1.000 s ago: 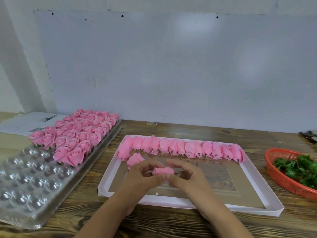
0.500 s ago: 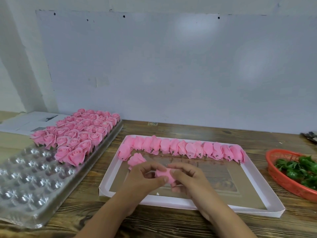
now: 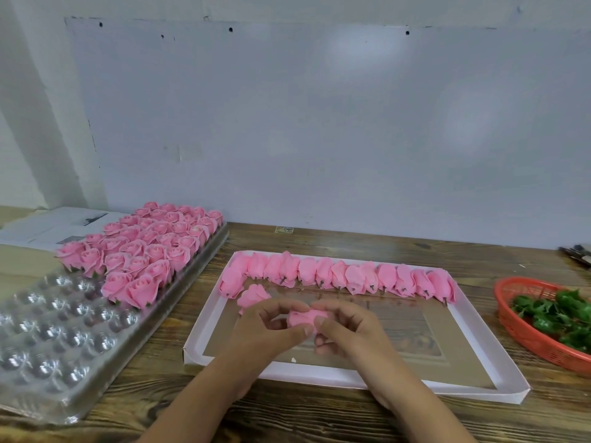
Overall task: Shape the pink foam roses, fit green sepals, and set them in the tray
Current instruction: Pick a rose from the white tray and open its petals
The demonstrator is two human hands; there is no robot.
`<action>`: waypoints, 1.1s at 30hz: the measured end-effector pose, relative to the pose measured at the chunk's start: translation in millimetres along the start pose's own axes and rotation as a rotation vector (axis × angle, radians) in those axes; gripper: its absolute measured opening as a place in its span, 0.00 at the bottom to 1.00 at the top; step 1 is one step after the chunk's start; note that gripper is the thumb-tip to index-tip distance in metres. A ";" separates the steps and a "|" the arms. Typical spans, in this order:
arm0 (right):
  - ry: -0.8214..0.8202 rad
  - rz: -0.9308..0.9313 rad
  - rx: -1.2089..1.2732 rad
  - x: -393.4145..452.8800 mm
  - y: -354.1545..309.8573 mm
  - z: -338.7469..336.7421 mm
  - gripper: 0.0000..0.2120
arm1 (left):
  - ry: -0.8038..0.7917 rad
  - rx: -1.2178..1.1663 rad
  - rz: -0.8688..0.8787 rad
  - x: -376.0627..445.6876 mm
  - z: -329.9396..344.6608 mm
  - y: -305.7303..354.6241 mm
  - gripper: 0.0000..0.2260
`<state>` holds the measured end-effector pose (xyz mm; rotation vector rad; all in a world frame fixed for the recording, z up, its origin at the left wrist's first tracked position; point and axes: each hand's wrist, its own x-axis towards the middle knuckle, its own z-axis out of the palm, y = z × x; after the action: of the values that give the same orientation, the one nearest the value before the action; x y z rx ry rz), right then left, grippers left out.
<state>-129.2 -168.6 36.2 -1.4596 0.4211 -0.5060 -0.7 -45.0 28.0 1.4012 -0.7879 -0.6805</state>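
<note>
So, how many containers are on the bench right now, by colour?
Clear tray: 1
Pink box: 1
Red basket: 1
Total: 3

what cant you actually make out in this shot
Head view only:
- rose being held: mostly covered by the left hand and right hand; its base is hidden.
- orange basket: cut off by the right edge.
- dark items at far right: cut off, too small to identify.
- clear tray: left part out of frame.
</note>
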 end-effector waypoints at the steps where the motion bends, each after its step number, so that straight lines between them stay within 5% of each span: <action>1: 0.002 0.005 0.009 0.0 -0.4 0.3 0.10 | -0.003 0.013 0.007 0.2 0.2 -0.3 0.14; 33: 0.045 0.008 -0.041 0.2 4.7 -1.4 0.07 | 0.028 -0.043 -0.043 -1.8 3.9 6.8 0.11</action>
<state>-129.5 -169.6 31.4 -1.4871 0.4755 -0.5271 -5.2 -45.4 34.6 1.3892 -0.7189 -0.7061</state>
